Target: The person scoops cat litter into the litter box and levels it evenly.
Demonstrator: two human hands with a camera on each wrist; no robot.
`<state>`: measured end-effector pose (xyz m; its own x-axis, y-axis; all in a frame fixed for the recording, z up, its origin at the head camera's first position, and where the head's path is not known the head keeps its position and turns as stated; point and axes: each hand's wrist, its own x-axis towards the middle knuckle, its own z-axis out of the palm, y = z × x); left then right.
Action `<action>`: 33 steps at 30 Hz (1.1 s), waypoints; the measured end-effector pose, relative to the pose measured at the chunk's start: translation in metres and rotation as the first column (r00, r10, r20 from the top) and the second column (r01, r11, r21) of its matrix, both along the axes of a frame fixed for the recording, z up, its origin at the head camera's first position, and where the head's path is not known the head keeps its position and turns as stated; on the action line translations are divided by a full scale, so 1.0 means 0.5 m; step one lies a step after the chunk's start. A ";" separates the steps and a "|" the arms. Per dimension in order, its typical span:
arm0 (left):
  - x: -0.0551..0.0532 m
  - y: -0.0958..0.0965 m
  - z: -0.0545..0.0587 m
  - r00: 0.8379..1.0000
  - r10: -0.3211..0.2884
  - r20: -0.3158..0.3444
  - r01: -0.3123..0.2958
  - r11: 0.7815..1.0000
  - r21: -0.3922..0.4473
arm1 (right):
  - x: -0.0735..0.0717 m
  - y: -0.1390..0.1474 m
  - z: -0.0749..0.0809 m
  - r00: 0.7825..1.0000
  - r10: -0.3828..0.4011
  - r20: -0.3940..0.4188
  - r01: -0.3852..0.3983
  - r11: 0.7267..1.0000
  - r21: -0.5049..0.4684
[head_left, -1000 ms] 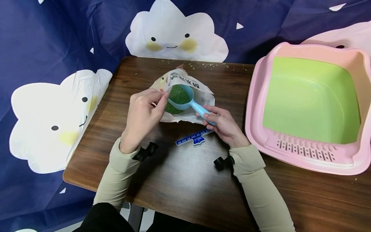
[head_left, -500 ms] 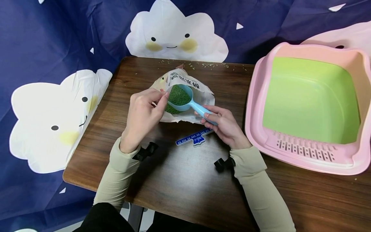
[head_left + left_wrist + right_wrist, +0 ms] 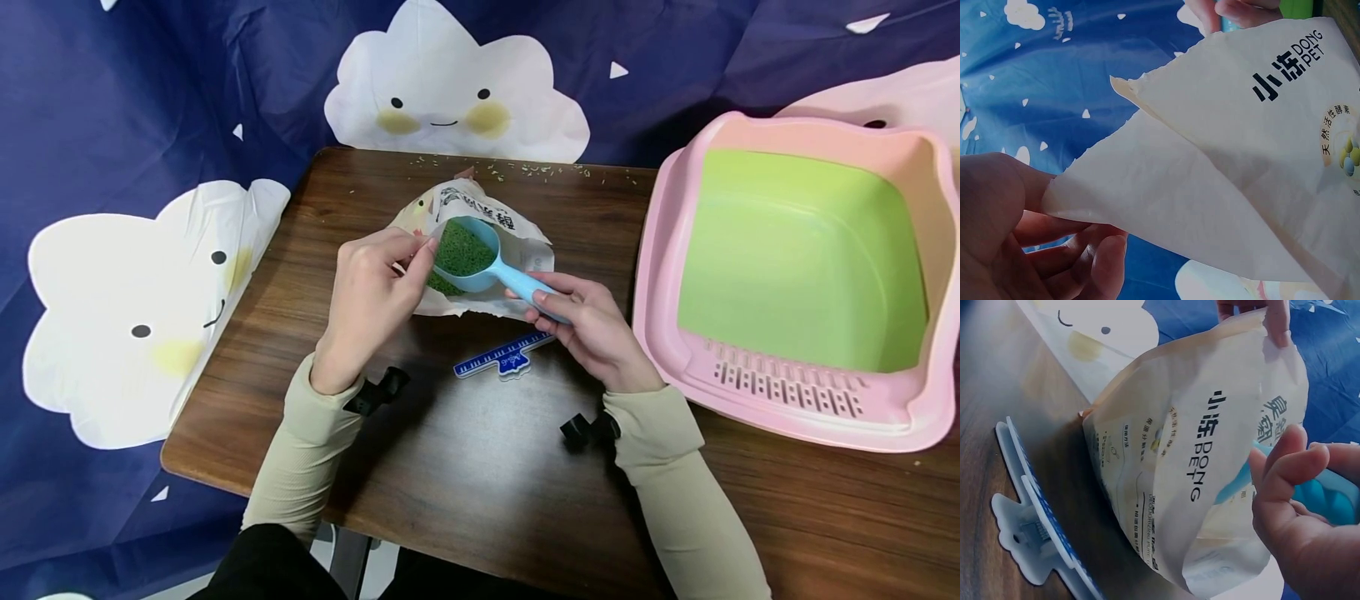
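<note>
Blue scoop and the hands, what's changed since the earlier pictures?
The right hand has shifted slightly right and toward the person, the handle end of the blue scoop edging right with it. Nothing was taken hold of or let go. The left hand still pinches the bag; the blue clip and pink tray stayed put.
</note>
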<state>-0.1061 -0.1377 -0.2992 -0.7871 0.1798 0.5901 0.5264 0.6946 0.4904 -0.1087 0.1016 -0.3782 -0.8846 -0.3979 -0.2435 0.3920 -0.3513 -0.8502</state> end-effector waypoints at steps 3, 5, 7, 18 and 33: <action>0.000 0.000 0.000 1.000 0.003 0.004 -0.003 1.000 -0.002 | 0.001 0.005 0.000 1.000 -0.004 -0.005 0.004 1.000 -0.002; -0.001 0.000 0.000 1.000 0.004 0.005 -0.004 1.000 -0.003 | 0.002 0.008 0.000 1.000 -0.008 -0.010 0.008 1.000 0.001; -0.001 0.000 0.000 1.000 0.004 0.005 -0.004 1.000 -0.003 | 0.004 0.011 0.001 1.000 -0.015 -0.010 0.015 1.000 0.002; -0.004 0.000 0.002 1.000 0.013 0.000 -0.013 1.000 -0.006 | 0.009 0.035 0.012 0.999 -0.013 -0.041 0.013 1.000 0.018; -0.010 -0.002 0.005 1.000 0.021 0.002 -0.021 1.000 -0.010 | 0.025 0.083 0.033 0.994 0.033 -0.106 -0.030 0.999 0.031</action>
<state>-0.1109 -0.1388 -0.2970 -0.7922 0.1690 0.5864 0.5104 0.7103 0.4847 -0.0961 0.1432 -0.3616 -0.8932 -0.4199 -0.1608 0.3095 -0.3146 -0.8973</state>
